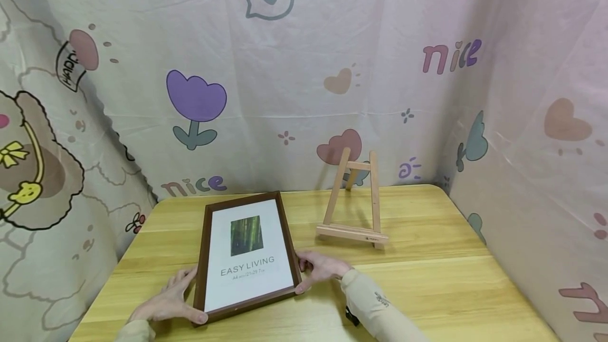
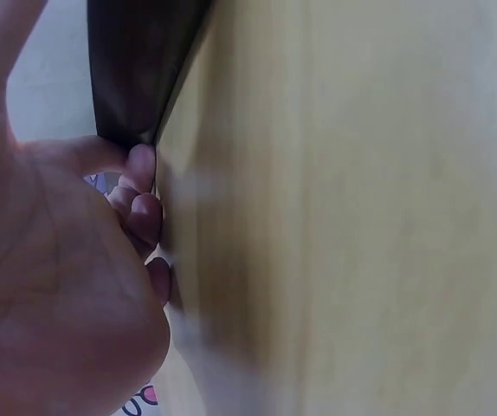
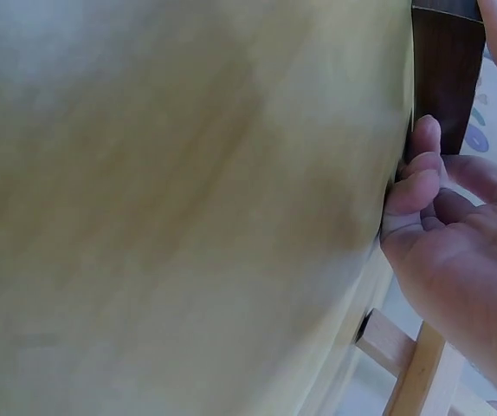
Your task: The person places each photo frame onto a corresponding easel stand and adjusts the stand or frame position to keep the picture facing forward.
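A picture frame (image 1: 252, 252) with a dark brown border lies face up at a slant on the wooden table. Its white insert reads "EASY LIVING" below a small green forest picture. My left hand (image 1: 166, 300) holds the near left corner, thumb on the border and fingers along the left side. At the right side my right hand (image 1: 320, 268) grips the border near the lower corner. Both wrist views show curled fingers (image 2: 145, 217) and fingertips (image 3: 417, 191) close to the tabletop at the frame's edge. Whether they reach underneath is hard to tell.
A small wooden easel (image 1: 353, 231) stands at the back right of the table (image 1: 442, 278), beyond my right hand. Behind the table hangs a patterned cloth (image 1: 294, 67), with more cloth at both sides. A small black object (image 1: 351, 316) shows beside my right sleeve.
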Demonstrator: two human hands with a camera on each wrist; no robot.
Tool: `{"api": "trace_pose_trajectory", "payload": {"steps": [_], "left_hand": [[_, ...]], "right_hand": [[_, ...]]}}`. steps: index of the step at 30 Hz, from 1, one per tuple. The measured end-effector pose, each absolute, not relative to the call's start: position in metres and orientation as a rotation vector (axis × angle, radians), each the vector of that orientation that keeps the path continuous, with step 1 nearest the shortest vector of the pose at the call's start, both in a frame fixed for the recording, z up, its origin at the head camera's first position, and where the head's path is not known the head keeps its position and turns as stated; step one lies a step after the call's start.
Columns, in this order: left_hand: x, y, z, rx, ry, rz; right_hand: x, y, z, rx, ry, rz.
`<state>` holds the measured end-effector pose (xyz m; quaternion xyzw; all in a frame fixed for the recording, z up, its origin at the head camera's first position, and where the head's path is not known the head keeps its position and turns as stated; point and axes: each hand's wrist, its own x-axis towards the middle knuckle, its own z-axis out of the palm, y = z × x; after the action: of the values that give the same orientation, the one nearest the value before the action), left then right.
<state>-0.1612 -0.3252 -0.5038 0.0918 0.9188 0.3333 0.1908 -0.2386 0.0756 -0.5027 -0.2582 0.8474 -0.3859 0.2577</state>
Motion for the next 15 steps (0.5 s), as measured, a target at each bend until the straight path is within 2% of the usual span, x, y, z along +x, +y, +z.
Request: {"api": "trace_pose_trajectory", "payload": {"steps": [15], "left_hand": [[-0.1606, -0.3239, -0.5042, 0.184, 2.518, 0.992]], "right_hand": [[-0.2357, 0.0788, -0.5004, -0.7, 2.3, -1.122]]}}
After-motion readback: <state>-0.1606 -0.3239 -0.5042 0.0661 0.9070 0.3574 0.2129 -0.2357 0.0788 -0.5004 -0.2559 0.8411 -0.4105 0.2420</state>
